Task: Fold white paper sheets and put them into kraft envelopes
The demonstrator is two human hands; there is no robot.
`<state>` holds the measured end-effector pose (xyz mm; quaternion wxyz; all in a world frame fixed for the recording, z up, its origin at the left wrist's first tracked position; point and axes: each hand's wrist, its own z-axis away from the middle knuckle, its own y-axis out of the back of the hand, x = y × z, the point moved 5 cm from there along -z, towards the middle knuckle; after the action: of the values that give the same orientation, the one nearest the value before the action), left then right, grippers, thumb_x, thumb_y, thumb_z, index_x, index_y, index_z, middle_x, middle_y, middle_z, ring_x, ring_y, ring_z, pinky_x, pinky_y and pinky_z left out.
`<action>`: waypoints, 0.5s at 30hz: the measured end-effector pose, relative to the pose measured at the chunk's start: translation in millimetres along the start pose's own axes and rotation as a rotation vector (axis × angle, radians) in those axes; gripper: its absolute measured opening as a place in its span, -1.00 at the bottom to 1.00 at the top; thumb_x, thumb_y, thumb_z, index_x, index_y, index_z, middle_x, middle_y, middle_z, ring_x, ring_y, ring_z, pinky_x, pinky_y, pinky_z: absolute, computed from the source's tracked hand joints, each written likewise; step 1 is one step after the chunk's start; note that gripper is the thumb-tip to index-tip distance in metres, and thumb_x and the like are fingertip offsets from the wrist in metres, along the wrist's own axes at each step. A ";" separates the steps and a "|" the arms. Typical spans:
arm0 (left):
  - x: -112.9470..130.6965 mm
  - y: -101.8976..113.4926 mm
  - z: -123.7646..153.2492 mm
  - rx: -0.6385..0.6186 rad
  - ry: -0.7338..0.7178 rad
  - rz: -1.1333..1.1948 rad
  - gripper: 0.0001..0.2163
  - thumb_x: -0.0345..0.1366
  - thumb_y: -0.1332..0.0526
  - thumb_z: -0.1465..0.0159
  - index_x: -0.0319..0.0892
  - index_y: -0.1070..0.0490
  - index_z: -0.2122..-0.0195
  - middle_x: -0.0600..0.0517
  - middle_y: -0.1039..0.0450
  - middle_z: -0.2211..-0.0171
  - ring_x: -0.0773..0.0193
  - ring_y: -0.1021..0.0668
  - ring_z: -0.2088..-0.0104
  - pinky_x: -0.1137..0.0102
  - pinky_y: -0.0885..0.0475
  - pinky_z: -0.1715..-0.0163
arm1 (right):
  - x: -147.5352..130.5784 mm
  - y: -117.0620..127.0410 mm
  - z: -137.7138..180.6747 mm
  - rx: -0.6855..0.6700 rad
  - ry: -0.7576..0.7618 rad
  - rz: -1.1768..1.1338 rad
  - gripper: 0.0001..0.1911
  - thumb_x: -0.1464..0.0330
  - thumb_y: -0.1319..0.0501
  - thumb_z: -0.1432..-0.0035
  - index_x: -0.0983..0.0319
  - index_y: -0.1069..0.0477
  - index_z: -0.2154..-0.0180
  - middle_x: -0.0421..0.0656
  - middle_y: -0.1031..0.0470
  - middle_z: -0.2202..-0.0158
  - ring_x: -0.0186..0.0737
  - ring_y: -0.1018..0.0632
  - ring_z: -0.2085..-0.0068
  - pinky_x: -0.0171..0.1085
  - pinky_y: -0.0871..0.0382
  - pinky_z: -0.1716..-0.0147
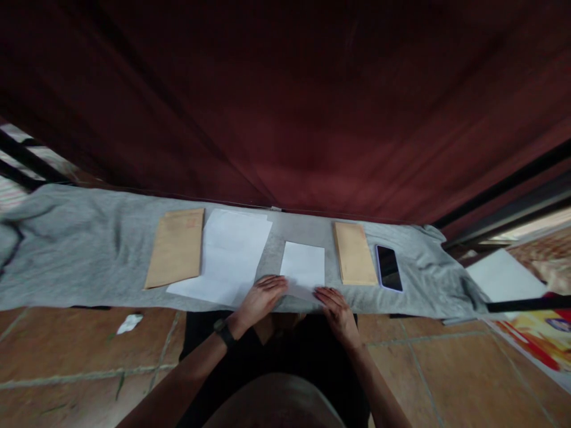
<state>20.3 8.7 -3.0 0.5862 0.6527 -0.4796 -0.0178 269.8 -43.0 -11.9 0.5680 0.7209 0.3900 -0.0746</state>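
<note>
A small white sheet of paper [303, 263], apparently folded, lies on the grey cloth in front of me. Its near edge looks shaded and slightly raised. My left hand [264, 295], with a dark watch on the wrist, has its fingers together at the sheet's near left corner. At the near right corner, my right hand [336, 309] grips the paper with bent fingers. Both thumbs are largely hidden. Left of it, several larger white sheets [232, 252] lie loosely stacked, close to my left hand.
A large brown envelope [176, 246] lies left of the loose sheets. Narrower brown envelopes [355, 254] and a phone [389, 268] lie to the right. Grey cloth [96, 246] covers the narrow bench. A dark red surface [285, 119] rises behind it. Crumpled white paper [129, 323] is on the tiled floor.
</note>
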 end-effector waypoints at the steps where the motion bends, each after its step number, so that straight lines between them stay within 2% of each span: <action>1: -0.2 1.2 2.0 0.022 0.024 0.017 -0.78 -0.32 -0.11 -0.44 -0.07 -0.52 0.01 0.02 -0.58 -0.04 0.23 -0.56 -0.08 0.21 -0.45 -0.17 | 0.4 2.3 -1.5 0.001 -0.014 -0.009 -0.62 0.37 -0.08 -0.42 0.04 -0.41 -0.20 -0.14 -0.54 -0.13 -0.15 -0.52 -0.16 0.03 -0.35 -0.25; 5: -3.4 3.2 6.9 0.069 0.110 0.056 -0.79 -0.20 -0.12 -0.44 -0.06 -0.53 0.04 0.02 -0.60 0.02 0.19 -0.58 -0.04 0.20 -0.48 -0.13 | 3.5 4.8 -8.6 -0.006 -0.083 -0.002 -0.68 0.30 -0.08 -0.44 0.05 -0.46 -0.14 -0.16 -0.61 -0.01 -0.15 -0.58 -0.05 -0.07 -0.45 -0.12; 9: -8.7 3.7 1.8 0.072 0.193 0.064 -0.80 -0.21 -0.16 -0.41 -0.09 -0.54 0.06 -0.04 -0.59 0.00 0.13 -0.57 -0.06 0.16 -0.46 -0.14 | 10.1 1.5 -13.5 0.050 -0.127 0.067 -0.71 0.26 -0.06 -0.44 0.12 -0.51 -0.02 -0.10 -0.62 0.09 -0.10 -0.60 0.05 -0.06 -0.47 -0.04; 15: -17.3 2.2 -11.5 0.003 0.443 0.167 -0.80 -0.21 -0.14 -0.39 -0.12 -0.53 0.25 -0.02 -0.62 0.23 0.17 -0.61 0.17 0.32 -0.51 0.11 | 22.0 -3.7 -22.5 0.100 -0.276 0.081 -0.63 0.17 -0.02 -0.44 0.16 -0.48 0.32 -0.12 -0.56 0.36 -0.13 -0.59 0.26 -0.20 -0.49 0.20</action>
<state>16.4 28.8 -7.1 0.6756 0.5996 -0.3916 0.1755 275.0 -12.5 -19.1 0.5823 0.7463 0.2744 -0.1693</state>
